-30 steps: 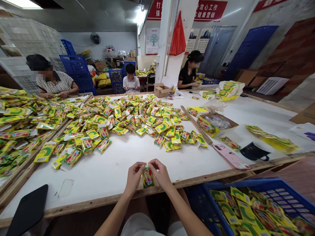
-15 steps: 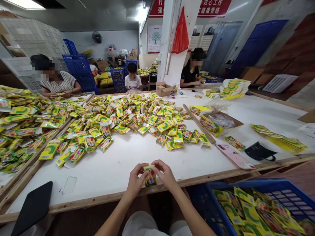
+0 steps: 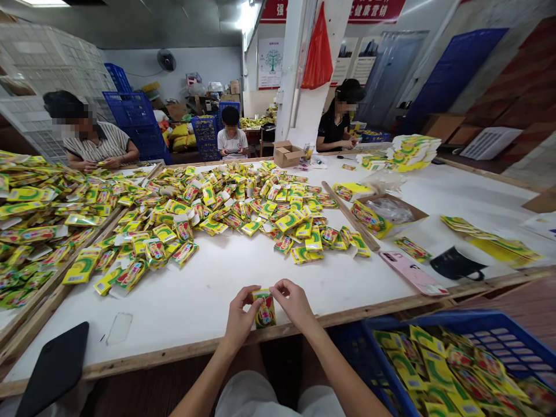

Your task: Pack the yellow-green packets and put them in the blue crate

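Observation:
A small yellow printed box (image 3: 264, 313) stands upright at the table's front edge, its red and green front towards me. My left hand (image 3: 242, 313) grips it from the left, with the thumb across its front. At its upper right corner, the thumb and forefinger of my right hand (image 3: 293, 302) are closed together in a pinch. The box's back and what lies between those right fingertips are hidden. Beyond my hands, a wide heap of similar small boxes (image 3: 243, 202) covers the middle of the white table (image 3: 208, 313); several show white flaps sticking out.
A blue crate (image 3: 490, 324) of filled boxes stands low at my right. Near the right edge lie a pink phone (image 3: 410, 272) and a black cup (image 3: 456, 263). A black phone-like slab (image 3: 56, 359) overhangs the left edge. Wooden strips (image 3: 350, 217) divide the table. Three people sit across.
My right hand's fingers have drawn back slightly from the box's top to its upper right corner. My left hand keeps its hold. The view has shifted a little.

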Tool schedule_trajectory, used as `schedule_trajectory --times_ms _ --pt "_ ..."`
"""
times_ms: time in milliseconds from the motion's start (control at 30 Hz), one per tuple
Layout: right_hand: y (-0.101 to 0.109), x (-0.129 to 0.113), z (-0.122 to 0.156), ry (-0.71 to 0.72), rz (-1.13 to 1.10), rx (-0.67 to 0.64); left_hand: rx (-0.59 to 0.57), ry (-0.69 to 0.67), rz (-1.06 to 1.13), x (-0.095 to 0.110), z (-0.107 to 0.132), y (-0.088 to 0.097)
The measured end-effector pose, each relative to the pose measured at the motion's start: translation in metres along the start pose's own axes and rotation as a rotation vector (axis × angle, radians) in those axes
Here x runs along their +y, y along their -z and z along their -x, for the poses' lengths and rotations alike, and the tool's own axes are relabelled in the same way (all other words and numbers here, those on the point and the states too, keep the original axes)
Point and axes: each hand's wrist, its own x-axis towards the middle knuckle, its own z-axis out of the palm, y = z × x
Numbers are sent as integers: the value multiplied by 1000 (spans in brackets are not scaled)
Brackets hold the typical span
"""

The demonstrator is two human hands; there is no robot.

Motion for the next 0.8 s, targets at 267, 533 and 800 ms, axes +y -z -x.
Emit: schedule_trajectory --times_ms 267,533,800 --pt "6 -5 -10 41 40 -74 31 -21 30 -3 0 -1" --pt "6 -17 -9 120 77 -174 35 -84 -32 -1 2 -3" --pt "6 -17 -6 146 68 -142 51 -226 -166 9 1 -7"
